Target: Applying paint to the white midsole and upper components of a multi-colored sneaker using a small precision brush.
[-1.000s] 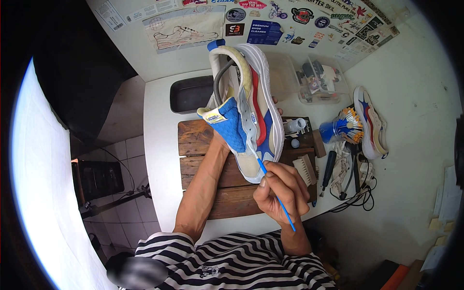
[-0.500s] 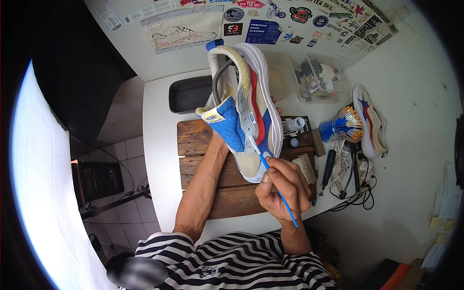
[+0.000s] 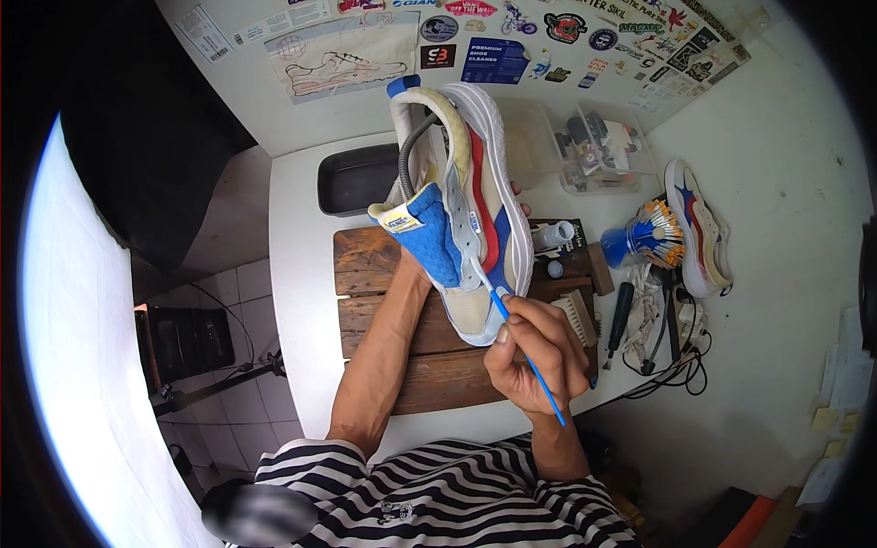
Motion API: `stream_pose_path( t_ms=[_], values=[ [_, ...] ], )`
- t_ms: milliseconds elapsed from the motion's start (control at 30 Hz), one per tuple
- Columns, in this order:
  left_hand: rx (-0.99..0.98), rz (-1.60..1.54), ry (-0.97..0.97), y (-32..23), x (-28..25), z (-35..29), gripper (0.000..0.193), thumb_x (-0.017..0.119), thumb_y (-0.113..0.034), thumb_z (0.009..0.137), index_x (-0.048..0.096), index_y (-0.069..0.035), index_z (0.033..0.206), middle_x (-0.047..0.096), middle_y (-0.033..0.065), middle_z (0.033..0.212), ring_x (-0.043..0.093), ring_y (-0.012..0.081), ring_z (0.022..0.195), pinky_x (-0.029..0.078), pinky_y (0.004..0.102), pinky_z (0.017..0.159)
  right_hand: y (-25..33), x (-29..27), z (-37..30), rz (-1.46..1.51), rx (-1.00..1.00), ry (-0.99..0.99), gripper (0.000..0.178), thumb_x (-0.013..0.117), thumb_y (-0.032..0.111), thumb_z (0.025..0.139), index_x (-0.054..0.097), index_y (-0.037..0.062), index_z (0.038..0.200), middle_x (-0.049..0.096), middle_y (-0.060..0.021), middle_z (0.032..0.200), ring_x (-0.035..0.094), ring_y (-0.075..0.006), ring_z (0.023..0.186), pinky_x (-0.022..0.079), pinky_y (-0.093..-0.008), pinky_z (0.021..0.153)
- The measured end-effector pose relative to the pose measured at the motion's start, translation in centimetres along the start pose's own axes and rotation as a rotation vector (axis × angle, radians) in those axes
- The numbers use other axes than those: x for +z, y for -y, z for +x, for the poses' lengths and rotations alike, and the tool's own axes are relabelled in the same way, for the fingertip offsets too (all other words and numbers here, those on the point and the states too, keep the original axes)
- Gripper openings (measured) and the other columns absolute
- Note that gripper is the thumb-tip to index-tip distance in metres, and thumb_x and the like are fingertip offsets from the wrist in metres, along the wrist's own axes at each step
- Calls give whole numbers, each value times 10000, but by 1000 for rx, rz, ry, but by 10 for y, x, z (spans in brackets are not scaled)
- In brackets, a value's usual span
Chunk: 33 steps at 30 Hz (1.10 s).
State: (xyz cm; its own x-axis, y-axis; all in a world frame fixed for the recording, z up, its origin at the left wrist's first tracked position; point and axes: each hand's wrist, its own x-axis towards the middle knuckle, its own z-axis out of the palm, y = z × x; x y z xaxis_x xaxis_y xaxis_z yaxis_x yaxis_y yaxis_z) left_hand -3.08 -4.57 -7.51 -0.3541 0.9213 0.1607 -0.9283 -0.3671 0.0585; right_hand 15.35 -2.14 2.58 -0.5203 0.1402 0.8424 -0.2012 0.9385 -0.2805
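Note:
A sneaker [image 3: 498, 210] with white, red, blue and cream panels is held up over the table, heel away from me and toe toward me. My left hand [image 3: 414, 272] supports it from beneath; most of that hand is hidden, with fingertips showing past the sole's right side. The blue tongue [image 3: 429, 239] is folded out to the left, and a grey coiled spring [image 3: 408, 160] sits inside the opening. My right hand [image 3: 539, 352] pinches a thin blue paintbrush [image 3: 524, 350]. Its pale tip touches the grey lace panel near the toe.
Below lies a dark wooden board [image 3: 438, 379]. A black tray [image 3: 352, 183] stands behind it. Rightward are a scrub brush [image 3: 577, 318], a small open bottle [image 3: 554, 236], a blue cup of brushes [image 3: 647, 242], a matching sneaker [image 3: 697, 228], a clear box [image 3: 607, 151] and loose cables [image 3: 681, 379].
The sneaker has shifted very slightly left. The paintbrush's rear end has swung a little to the right and up, while its tip stays at the lace panel.

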Motion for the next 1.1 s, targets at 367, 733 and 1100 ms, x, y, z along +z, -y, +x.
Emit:
stream_pose_path(
  t_ms=[367, 733, 1100],
  values=[
    [11, 35, 10, 1, 0, -1, 746, 492, -562, 1044, 377, -44, 1569, 528, 266, 1443, 548, 479, 1312, 549, 623, 1032, -1, -2, 0, 20, 14, -31, 126, 673, -2, 964, 624, -61, 1064, 739, -237, 972, 761, -320, 804, 646, -366, 646],
    [-27, -4, 153, -4, -6, 0, 772, 512, -568, 1033, 364, -58, 1593, 488, 283, 1514, 505, 499, 1374, 445, 586, 1164, 0, -2, -2, 17, 2, -20, 204, 694, -53, 869, 624, -41, 1060, 736, -206, 1017, 754, -323, 822, 657, -361, 655],
    [11, 11, 33, 0, 2, -3, 753, 489, -573, 1038, 376, -55, 1573, 519, 264, 1453, 538, 487, 1322, 552, 620, 1036, -1, -3, 1, 27, 1, -34, 204, 692, -47, 865, 625, -36, 1058, 735, -198, 1013, 750, -316, 813, 650, -360, 639]
  ],
)
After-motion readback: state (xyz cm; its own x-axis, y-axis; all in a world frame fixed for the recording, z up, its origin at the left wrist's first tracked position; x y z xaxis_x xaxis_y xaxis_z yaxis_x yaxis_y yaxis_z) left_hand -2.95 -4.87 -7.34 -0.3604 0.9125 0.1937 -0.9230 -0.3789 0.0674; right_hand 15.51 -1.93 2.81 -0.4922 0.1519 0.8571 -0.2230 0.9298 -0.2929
